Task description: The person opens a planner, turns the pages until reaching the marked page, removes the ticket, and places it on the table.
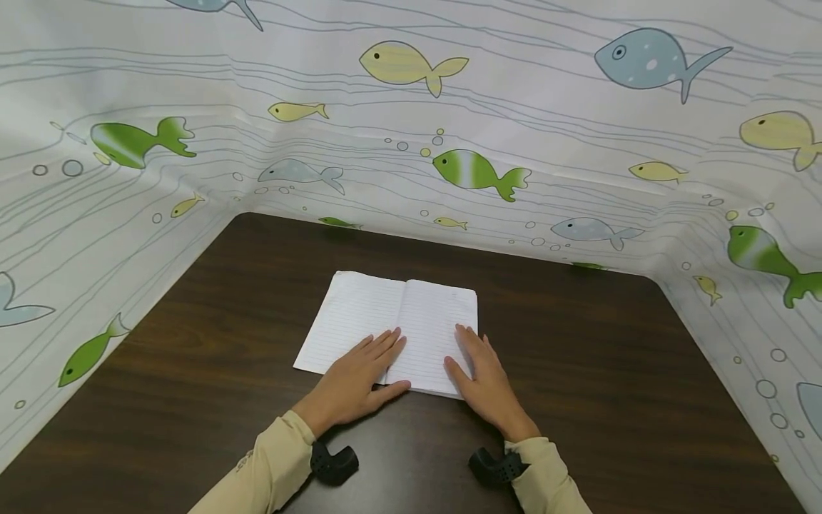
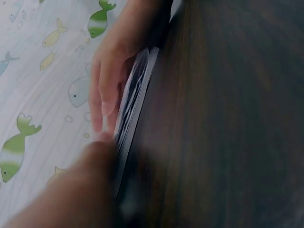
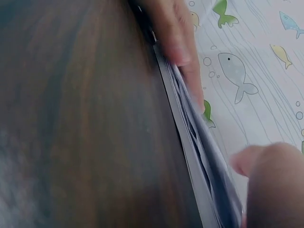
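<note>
An open notebook (image 1: 429, 318) with blank ruled pages lies on the dark wooden table, its spine running away from the person. My left hand (image 1: 359, 378) rests across the lower part of the left page and the fold, fingers extended, thumb by the near edge. On the right page lies my right hand (image 1: 484, 382), its fingers straight and near the right edge. In the left wrist view the notebook's page edges (image 2: 135, 99) show side-on under the hands. The right wrist view also shows the stacked page edges (image 3: 194, 137), slightly fanned.
The dark wood table (image 1: 578, 371) surrounds the notebook. White fabric (image 1: 385, 128) printed with fish stands along the back and both sides. Black devices (image 1: 334, 464) are strapped at both wrists, below beige sleeves (image 1: 272, 464).
</note>
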Demonstrator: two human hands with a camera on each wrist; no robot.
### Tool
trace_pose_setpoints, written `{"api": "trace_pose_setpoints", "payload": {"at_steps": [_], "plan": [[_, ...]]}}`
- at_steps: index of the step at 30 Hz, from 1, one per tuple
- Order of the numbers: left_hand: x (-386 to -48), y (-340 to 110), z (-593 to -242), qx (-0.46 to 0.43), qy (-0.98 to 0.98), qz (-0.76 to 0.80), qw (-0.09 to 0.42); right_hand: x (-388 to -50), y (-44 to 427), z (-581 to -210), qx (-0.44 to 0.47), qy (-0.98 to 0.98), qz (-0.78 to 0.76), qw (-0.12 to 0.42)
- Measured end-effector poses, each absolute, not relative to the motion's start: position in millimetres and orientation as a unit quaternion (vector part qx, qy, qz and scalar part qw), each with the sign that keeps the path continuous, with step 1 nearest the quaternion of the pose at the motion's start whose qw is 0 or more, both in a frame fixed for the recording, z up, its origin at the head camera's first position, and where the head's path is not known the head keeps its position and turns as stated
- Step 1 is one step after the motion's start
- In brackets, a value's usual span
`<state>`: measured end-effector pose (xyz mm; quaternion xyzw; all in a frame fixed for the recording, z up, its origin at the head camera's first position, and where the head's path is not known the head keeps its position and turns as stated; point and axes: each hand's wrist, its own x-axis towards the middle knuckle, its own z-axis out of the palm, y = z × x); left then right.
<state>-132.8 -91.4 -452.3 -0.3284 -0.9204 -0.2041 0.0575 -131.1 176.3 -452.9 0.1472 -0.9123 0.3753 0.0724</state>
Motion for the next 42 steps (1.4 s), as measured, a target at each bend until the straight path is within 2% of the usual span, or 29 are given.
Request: {"api": "trace_pose_setpoints", "payload": {"at_steps": [3,8,27,37,42], "plan": [[-129.8,-91.5,-452.9,-0.325,-0.922,-0.203,0.051,-130.6,176.1,-453.5,0.114,-0.914,0.382,0.08],[-126.0,-92.5,-453.2,-0.324,-0.923,-0.204,0.049,-128.8,176.1,-454.5,0.086,-0.922,0.373,0.062],[-130.8,-90.5,-448.9,-0.296,-0.92,-0.253,0.042,-130.3,174.1,-446.9,0.12,-0.926,0.357,-0.008],[-133.5,-92.0,-446.7,-0.287,-0.912,-0.291,0.044,-130.7,174.1,-444.4,0.179,-0.928,0.326,0.005],[-131.6,-91.5,-448.9,-0.288,-0.908,-0.3,0.051,-128.8,175.1,-448.6,0.148,-0.925,0.35,-0.001]]}}
